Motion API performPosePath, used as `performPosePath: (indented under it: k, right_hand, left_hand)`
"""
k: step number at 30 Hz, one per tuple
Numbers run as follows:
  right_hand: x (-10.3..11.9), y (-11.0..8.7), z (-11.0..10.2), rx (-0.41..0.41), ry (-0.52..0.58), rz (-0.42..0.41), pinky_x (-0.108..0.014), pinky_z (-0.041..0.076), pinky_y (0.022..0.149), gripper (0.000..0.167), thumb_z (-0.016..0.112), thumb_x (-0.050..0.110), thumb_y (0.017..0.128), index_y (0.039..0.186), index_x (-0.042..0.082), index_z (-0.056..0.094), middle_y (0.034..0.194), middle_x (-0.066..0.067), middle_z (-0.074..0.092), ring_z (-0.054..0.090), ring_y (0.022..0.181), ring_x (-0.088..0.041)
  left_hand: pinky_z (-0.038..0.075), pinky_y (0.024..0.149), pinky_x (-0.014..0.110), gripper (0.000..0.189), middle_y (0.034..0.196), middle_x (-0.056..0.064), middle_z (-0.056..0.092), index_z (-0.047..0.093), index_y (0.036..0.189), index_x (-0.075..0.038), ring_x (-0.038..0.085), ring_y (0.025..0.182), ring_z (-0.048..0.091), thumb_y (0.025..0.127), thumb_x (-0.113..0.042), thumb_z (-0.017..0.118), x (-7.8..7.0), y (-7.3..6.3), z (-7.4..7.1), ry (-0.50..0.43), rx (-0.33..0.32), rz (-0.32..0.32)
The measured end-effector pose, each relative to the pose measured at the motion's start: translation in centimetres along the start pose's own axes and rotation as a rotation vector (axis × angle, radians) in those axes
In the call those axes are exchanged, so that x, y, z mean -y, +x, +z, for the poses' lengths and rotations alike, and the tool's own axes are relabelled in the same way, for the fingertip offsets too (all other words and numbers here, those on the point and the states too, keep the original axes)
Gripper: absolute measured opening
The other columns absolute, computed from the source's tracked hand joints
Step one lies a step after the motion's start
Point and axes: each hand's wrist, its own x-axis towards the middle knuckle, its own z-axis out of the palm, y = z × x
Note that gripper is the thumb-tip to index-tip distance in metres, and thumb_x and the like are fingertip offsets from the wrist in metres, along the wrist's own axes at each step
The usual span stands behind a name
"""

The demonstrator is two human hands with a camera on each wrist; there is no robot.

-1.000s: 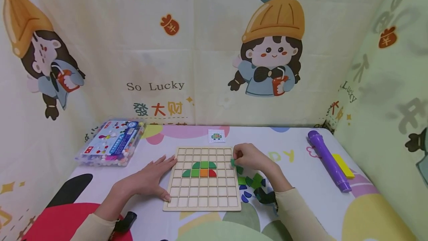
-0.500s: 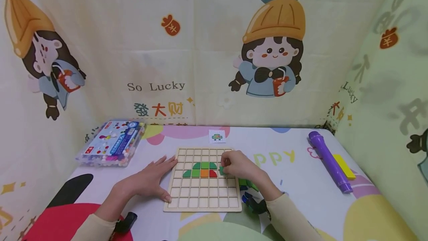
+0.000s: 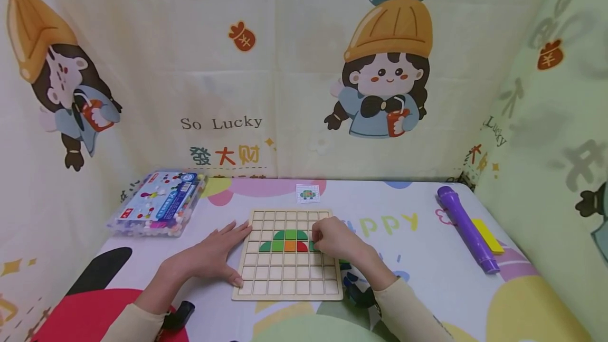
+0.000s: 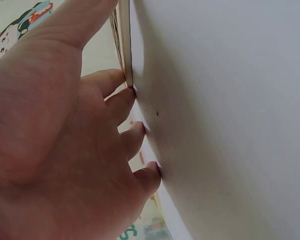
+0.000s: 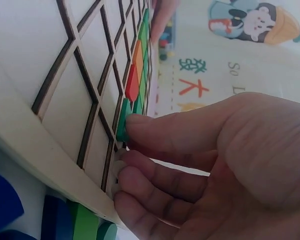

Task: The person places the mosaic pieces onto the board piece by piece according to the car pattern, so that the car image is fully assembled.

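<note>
A wooden grid board (image 3: 287, 285) lies on the table, with green pieces, an orange square (image 3: 290, 246) and a red quarter-round piece (image 3: 301, 247) in its cells. My right hand (image 3: 339, 240) is over the board's right part, thumb and fingers at a green piece (image 5: 123, 120) directly beside the red one. In the right wrist view the thumb (image 5: 155, 130) bears on that piece, which sits at a cell; whether it is fully down I cannot tell. My left hand (image 3: 209, 252), fingers spread, touches the board's left edge with its thumb and fingertips.
Behind the board lies a small picture card (image 3: 307, 193). Loose blue and green pieces (image 3: 350, 277) lie right of the board, partly hidden by the right wrist. A clear box of beads (image 3: 159, 202) stands back left; a purple stick (image 3: 467, 228) and yellow block (image 3: 487, 236) lie right.
My right hand has carried the green piece from beyond the board's right edge leftward to the cell next to the red piece. The left hand has stayed in place.
</note>
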Motion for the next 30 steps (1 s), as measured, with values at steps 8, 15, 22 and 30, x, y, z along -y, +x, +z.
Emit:
performPosePath:
  k: [8, 15, 22, 30]
  right_hand:
    - [-0.5, 0.1, -0.9, -0.014, 0.026, -0.006, -0.025, 0.044, 0.054, 0.007, 0.073, 0.007, 0.084, 0.08, 0.011, 0.069, 0.073, 0.001, 0.062, 0.051, 0.063, -0.014]
    - [-1.5, 0.1, -2.2, -0.052, 0.004, 0.057, -0.027, 0.043, 0.052, 0.003, 0.072, 0.008, 0.085, 0.082, 0.009, 0.07, 0.074, 0.0, 0.061, 0.051, 0.065, -0.016]
    - [-3.0, -0.5, -3.5, -0.022, -0.077, 0.146, -0.028, 0.043, 0.057, 0.01, 0.075, 0.003, 0.079, 0.084, 0.01, 0.069, 0.075, 0.0, 0.061, 0.051, 0.067, -0.017]
    - [-4.0, -0.8, -3.9, 0.058, -0.063, 0.199, -0.029, 0.048, 0.063, 0.02, 0.085, 0.01, 0.072, 0.083, 0.011, 0.068, 0.08, 0.001, 0.064, 0.055, 0.071, -0.016]
  left_hand:
    - [0.01, 0.119, 0.071, 0.122, 0.167, 0.006, 0.022, 0.029, 0.157, -0.014, 0.042, 0.154, 0.009, 0.06, -0.061, 0.086, -0.3, -0.1, -0.2, 0.001, -0.001, -0.009]
    - [0.009, 0.119, 0.071, 0.121, 0.167, 0.007, 0.022, 0.029, 0.157, -0.014, 0.042, 0.154, 0.008, 0.061, -0.061, 0.086, -0.5, -0.2, -0.3, -0.003, 0.002, -0.014]
    - [0.01, 0.119, 0.071, 0.121, 0.167, 0.008, 0.022, 0.029, 0.157, -0.013, 0.042, 0.154, 0.009, 0.061, -0.062, 0.085, -0.2, -0.2, -0.1, 0.003, -0.002, -0.007]
    - [0.01, 0.118, 0.071, 0.121, 0.167, 0.008, 0.022, 0.03, 0.157, -0.014, 0.042, 0.154, 0.009, 0.061, -0.062, 0.085, -0.2, -0.1, -0.1, 0.002, 0.0, -0.006]
